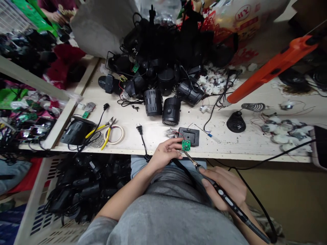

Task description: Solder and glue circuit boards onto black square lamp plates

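My left hand (165, 153) pinches a small green circuit board (186, 145) at the table's front edge, with red wires running from it. My right hand (223, 187) is wrapped round a black soldering iron (224, 197). The iron's metal tip (187, 156) touches the lower edge of the board. A black square housing plate (190, 135) lies just behind the board on the table.
A heap of black lamp housings (163, 68) and cables fills the table's back. Yellow-handled pliers (104, 131) and a tape roll (116, 134) lie left. An orange tool (276, 66), a black cone-shaped part (236, 122) and white parts (281, 132) lie right. A basket (76, 194) of black parts stands below left.
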Motion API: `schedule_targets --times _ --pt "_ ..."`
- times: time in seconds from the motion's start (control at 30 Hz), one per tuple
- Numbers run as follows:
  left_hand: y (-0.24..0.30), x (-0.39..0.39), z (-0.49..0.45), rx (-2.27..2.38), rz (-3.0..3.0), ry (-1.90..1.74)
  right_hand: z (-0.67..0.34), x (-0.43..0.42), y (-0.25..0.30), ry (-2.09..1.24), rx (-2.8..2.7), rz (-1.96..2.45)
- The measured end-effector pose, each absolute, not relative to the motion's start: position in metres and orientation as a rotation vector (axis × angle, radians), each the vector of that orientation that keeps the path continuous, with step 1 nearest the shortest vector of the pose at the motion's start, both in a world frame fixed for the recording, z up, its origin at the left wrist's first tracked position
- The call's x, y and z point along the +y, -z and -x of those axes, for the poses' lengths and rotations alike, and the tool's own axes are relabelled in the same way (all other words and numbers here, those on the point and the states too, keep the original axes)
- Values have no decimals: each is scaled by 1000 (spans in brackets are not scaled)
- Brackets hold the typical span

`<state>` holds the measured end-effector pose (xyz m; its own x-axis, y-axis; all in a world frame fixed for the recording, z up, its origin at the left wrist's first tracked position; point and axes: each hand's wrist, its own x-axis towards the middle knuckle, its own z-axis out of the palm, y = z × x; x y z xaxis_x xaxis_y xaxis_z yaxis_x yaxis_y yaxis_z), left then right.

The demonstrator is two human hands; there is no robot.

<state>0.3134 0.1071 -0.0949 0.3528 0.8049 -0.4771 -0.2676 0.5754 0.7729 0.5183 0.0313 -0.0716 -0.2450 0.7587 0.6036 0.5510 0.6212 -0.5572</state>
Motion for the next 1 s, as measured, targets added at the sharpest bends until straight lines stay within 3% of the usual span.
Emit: schedule_targets --times 1.0 --pt "97 105 -304 1051 -620 -806 -498 60 106 -33 -1773 1266"
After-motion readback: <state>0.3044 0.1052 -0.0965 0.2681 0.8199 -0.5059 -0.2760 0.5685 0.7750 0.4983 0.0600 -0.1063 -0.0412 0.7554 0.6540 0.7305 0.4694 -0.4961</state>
